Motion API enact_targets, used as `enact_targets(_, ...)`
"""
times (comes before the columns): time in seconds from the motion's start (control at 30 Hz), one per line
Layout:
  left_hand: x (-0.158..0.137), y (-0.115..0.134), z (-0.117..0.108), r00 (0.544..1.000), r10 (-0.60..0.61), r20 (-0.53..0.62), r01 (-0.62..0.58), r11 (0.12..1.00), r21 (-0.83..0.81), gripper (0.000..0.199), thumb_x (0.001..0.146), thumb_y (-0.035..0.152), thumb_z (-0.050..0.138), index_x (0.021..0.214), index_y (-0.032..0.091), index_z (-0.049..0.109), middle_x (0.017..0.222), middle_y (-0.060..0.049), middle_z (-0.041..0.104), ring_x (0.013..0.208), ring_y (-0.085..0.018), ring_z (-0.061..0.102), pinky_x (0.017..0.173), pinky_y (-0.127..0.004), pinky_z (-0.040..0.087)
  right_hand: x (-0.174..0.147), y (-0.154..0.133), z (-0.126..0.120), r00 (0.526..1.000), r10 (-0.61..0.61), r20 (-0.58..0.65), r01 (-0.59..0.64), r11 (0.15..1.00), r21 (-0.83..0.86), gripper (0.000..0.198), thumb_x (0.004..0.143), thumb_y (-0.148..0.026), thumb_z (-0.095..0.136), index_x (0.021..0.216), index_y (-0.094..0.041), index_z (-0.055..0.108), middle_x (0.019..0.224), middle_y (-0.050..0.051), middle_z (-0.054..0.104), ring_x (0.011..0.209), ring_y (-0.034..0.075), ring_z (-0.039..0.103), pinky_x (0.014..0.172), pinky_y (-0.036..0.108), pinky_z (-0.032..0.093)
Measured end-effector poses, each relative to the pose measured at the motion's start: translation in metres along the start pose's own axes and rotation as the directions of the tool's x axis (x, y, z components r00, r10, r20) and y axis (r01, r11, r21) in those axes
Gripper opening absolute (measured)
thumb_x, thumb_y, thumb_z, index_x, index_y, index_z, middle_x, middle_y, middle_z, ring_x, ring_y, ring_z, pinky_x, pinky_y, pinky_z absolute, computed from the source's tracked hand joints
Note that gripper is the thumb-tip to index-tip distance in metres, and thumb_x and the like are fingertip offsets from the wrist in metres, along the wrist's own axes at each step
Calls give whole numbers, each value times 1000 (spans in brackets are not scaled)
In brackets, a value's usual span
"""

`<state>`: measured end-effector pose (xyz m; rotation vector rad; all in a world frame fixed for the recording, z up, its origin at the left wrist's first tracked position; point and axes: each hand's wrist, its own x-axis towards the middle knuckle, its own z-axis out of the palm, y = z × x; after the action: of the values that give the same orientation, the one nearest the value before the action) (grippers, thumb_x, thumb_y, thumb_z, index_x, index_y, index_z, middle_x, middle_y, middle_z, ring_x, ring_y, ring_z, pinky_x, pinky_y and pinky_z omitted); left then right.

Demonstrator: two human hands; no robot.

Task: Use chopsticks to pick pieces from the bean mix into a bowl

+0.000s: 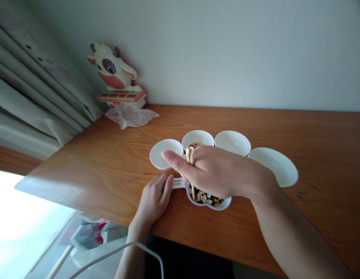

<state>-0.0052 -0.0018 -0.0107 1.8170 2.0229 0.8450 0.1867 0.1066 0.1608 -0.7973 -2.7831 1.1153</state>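
Observation:
My left hand (154, 195) is closed at the labelled white handle (179, 183) of a scalloped bowl (209, 206) with a pale purple rim. Inside that bowl lies a mix of pale slices, dark bits and yellow grains (206, 197). My right hand (210, 168) reaches across above it, gripping a pair of light wooden chopsticks (193, 190) that point down into the mix. Whether the tips pinch anything cannot be seen clearly. Just beyond my right hand, a white bowl (197, 135) holds some reddish-brown pieces, partly covered by the hand.
More white bowls stand in a row: one at the left (159, 153), two at the right (232, 141). A cow toy with a keyboard (122, 97) and a clear plastic bag (133, 117) sit at the back left. A grey cable (136, 244) crosses the lower front.

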Motion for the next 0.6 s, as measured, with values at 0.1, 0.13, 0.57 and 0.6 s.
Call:
enact_targets(0.1,0,1,0,1000,-3,6,3,1000,-3,35,106,41,36,89,21,61,87,-7,70,82,-23,65,78,-33,49,1,0,1,1000,6,-21,-7,1000,-24,75,100,-69,14,54,-21,50,59,5,63,65,17,57,72,35,37)
enact_targets(0.13,0,1,0,1000,-5,9,5,1000,-8,36,106,41,36,87,22,60,87,-7,70,81,-22,65,77,-32,48,2,0,1,1000,4,-19,-4,1000,-22,75,100,-68,15,54,-21,49,56,4,60,61,16,56,71,34,37)
enact_targets(0.57,0,3,-1,1000,-25,4,25,1000,4,35,106,39,37,81,22,54,79,-3,64,73,-19,58,73,-30,43,-6,13,-6,998,2,-65,2,998,56,73,101,-69,18,67,-19,59,60,0,63,55,11,55,61,29,38)
enact_targets(0.6,0,3,-1,1000,-23,4,23,1000,3,34,106,39,37,82,22,55,80,-4,65,74,-19,58,73,-30,43,-6,14,-5,999,7,-43,-5,998,60,73,101,-69,18,66,-19,58,60,0,63,54,11,56,61,29,39)
